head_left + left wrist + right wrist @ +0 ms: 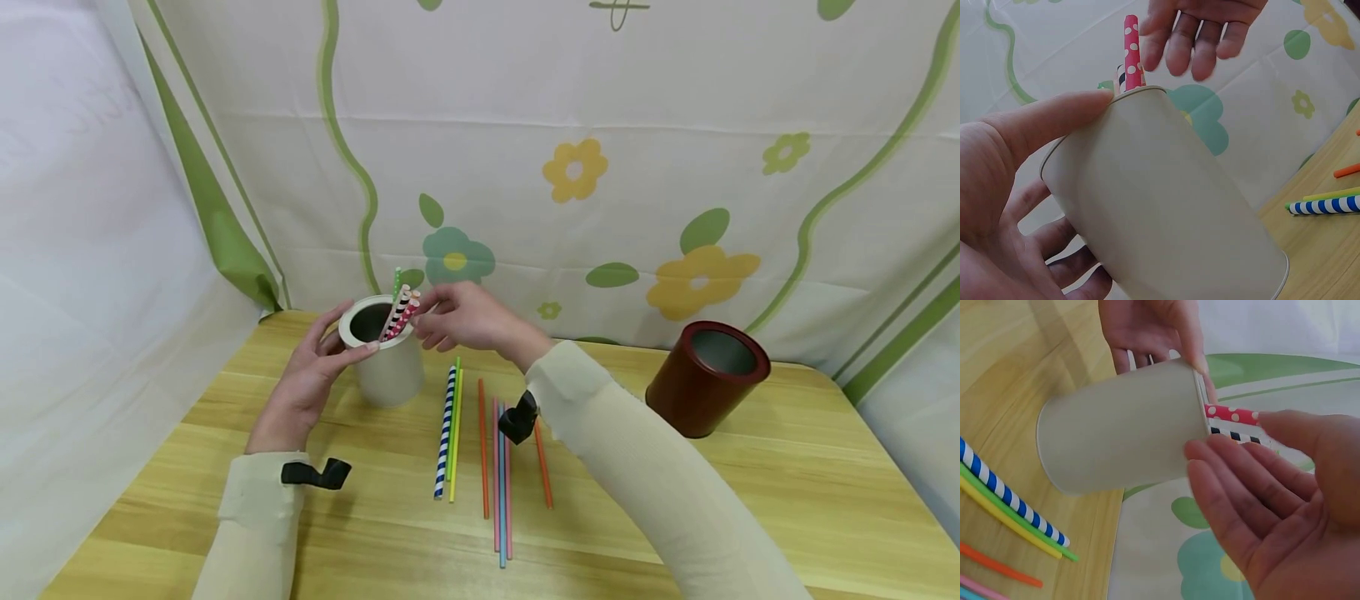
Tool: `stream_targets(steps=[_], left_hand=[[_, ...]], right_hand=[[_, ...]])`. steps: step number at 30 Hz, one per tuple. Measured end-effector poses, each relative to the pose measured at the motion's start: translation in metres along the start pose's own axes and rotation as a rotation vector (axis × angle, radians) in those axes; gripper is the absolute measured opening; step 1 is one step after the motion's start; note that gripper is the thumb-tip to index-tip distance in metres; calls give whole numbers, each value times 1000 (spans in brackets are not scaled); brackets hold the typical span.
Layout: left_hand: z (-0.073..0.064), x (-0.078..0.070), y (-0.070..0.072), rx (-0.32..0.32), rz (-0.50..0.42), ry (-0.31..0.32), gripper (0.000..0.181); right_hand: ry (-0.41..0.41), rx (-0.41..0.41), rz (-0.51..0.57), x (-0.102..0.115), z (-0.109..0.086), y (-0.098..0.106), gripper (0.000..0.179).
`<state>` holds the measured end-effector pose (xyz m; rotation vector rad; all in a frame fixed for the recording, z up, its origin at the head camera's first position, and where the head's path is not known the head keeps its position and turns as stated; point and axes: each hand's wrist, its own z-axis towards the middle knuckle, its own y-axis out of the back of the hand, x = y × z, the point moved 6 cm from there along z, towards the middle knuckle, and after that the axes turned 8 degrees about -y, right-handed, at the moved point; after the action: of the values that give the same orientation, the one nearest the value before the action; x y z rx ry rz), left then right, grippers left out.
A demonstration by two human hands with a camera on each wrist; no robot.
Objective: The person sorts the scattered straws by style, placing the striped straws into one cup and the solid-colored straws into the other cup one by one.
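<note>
A white can stands at the left of the table. My left hand holds it from the left side, thumb at the rim and fingers round the wall. Several paper straws lean out over the rim: a red one with white dots, a black-and-white striped one and a green dotted one. Their lower ends are hidden inside the can. Beside the straw tops is my right hand, its fingers loosely extended; the thumb overlaps the red straw's end in the right wrist view.
On the wood table lie a blue-and-white striped straw, a yellow straw, an orange straw, a light blue straw and several others. A dark red can stands at the right. Flowered cloth hangs behind the table.
</note>
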<state>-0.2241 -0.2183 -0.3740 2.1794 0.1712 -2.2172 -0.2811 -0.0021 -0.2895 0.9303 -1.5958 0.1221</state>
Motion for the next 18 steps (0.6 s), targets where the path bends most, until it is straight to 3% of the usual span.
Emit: stream_targets(steps=[9, 18], left_hand=[[0, 1, -1, 5, -4, 1, 86], [0, 0, -3, 5, 4, -6, 87]], right_hand=[[44, -88, -1, 6, -2, -5, 25], [36, -115, 40, -7, -5, 1, 24]])
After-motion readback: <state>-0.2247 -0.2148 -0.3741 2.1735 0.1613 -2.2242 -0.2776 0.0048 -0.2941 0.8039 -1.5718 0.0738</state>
